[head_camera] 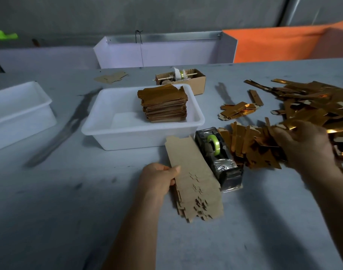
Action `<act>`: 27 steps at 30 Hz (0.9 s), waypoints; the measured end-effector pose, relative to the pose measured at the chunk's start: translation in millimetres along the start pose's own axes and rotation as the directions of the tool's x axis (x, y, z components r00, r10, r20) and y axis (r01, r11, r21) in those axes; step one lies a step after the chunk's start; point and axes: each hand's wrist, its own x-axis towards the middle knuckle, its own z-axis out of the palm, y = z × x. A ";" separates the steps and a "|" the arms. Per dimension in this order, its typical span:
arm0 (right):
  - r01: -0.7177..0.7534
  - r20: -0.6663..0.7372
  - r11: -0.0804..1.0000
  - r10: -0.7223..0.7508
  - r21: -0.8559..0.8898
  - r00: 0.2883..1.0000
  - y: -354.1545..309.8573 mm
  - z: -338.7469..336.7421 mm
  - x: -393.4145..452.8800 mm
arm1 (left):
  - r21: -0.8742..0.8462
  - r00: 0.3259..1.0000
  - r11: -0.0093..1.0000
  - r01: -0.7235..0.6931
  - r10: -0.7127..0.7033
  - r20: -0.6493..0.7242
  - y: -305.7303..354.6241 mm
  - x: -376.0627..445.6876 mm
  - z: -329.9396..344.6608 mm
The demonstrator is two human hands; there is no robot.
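My left hand (pixel 159 179) grips a fanned stack of flat brown card blanks (pixel 194 184), thumb on top, just above the grey table. My right hand (pixel 305 147) reaches into a loose pile of shiny gold card blanks (pixel 311 106) at the right and holds a bunch of them (pixel 258 145) by one end. A black tape dispenser (pixel 219 158) with a green tape roll sits between the two hands. A neat stack of gold blanks (pixel 164 104) stands in the white tub (pixel 116 133) behind.
A second white tub (pixel 20 112) is at the left edge. A small cardboard box (pixel 186 78) with tape and sticks sits behind the tub, a single brown blank (pixel 111 77) beside it. White and orange panels stand along the table's far edge.
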 end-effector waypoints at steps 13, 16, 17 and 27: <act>0.410 -0.014 0.912 -0.410 0.008 0.912 -23.4 31.8 -67.8 | 0.114 0.992 0.988 -0.109 0.116 -0.054 10.0 2.7 -16.5; 0.415 -0.009 0.909 -0.415 0.049 0.910 -23.5 29.9 -73.9 | 0.009 0.961 0.972 -0.237 0.235 -0.147 14.6 -9.1 -18.9; 0.402 0.001 0.911 -0.404 0.095 0.915 -24.2 30.0 -76.7 | -0.078 0.957 0.961 -0.265 0.252 -0.144 16.7 -14.0 -20.6; -0.277 0.483 0.555 -0.267 0.784 0.834 -51.4 29.5 -96.3 | -0.512 0.942 0.827 -0.231 0.323 0.096 34.9 -55.6 -20.0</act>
